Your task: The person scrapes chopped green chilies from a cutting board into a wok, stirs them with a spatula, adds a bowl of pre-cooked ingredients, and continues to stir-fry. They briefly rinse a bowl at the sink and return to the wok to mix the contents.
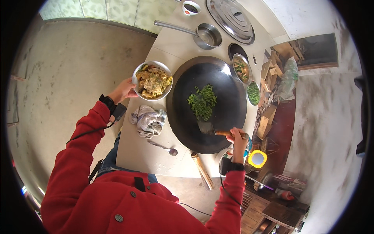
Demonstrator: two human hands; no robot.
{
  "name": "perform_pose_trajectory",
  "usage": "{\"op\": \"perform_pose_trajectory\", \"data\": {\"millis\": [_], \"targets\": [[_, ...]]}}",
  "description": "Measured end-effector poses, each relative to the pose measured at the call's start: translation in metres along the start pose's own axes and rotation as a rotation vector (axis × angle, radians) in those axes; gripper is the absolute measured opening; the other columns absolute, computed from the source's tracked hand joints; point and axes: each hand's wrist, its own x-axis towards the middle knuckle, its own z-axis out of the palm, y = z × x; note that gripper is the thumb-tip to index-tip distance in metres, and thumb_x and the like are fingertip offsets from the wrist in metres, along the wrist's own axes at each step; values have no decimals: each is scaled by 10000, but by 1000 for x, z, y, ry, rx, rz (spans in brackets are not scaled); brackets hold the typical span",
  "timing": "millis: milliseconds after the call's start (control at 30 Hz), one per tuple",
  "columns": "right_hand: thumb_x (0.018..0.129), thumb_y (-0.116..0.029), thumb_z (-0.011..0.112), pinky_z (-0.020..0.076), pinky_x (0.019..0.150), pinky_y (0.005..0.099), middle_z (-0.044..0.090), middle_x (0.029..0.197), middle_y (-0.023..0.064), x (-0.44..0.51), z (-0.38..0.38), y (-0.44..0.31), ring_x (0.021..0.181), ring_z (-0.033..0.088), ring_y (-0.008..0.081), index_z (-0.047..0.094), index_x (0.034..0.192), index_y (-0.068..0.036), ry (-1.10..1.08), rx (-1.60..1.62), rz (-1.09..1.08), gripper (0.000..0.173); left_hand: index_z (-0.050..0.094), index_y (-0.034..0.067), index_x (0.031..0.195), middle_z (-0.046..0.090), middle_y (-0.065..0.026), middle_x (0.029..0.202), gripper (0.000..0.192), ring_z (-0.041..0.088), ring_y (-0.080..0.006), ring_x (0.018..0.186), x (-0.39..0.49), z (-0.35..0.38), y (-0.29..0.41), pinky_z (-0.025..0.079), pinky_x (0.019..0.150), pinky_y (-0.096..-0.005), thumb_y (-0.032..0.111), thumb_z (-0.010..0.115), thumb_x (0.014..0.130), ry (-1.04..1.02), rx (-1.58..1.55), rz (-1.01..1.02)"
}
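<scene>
My left hand (125, 90) grips the rim of a white bowl (134, 76) heaped with cooked food (154, 82), left of the wok. In my right hand (238, 142) is the wooden handle of a wok spatula (207, 127). Its metal blade rests low in a large dark wok (230, 108), touching or close beside a pile of chopped green scallions (203, 101). Below the bowl lies a crumpled cloth (149, 121). A metal spoon (172, 151) sits on the tiled counter near my body.
A lidless saucepan (209, 36), a large metal lid (233, 20) and a small bowl of dark liquid (191, 8) stand at the far end. Along the wok's right edge are a bowl of food (242, 69) and a dish of chopped greens (253, 93). A bamboo brush (201, 169) overhangs the near edge.
</scene>
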Motion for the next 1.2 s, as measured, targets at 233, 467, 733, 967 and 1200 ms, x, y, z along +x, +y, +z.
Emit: {"op": "perform_pose_trajectory", "data": {"millis": [233,467,733,967,1200], "targets": [[901,-105,649,545,577,248,662,802,70,22,52,26,633,644,129,650,912,39,96,122,-73,144,325,112,1448,522,-135,1319,487,623,-298,1080,1,0,1,518,954,-443,87,419,970,0,3,-4],[934,-183,600,535,570,230,660,837,81,84,68,-12,620,644,152,640,893,10,76,35,-298,202,376,99,1420,541,-137,1287,493,644,-306,1043,-3,4,3,558,891,-434,45,432,933,38,-12,-5],[957,-304,592,543,529,265,618,918,56,-54,100,116,547,622,145,620,1074,-41,204,258,48,289,329,124,1450,546,-138,1290,509,633,-290,1062,0,0,1,529,937,-443,88,442,956,17,-24,-32],[949,-333,593,505,534,254,611,930,32,-34,115,107,582,608,129,635,1082,-76,216,270,55,292,340,112,1444,547,-135,1286,494,635,-291,1055,1,1,-3,532,926,-434,79,425,958,30,-23,9],[890,-213,636,558,559,254,670,852,100,0,16,-5,621,655,180,641,907,-9,104,206,90,205,335,109,1447,559,-144,1272,487,635,-302,1049,-1,1,-2,525,936,-440,110,434,970,17,9,30]]}}
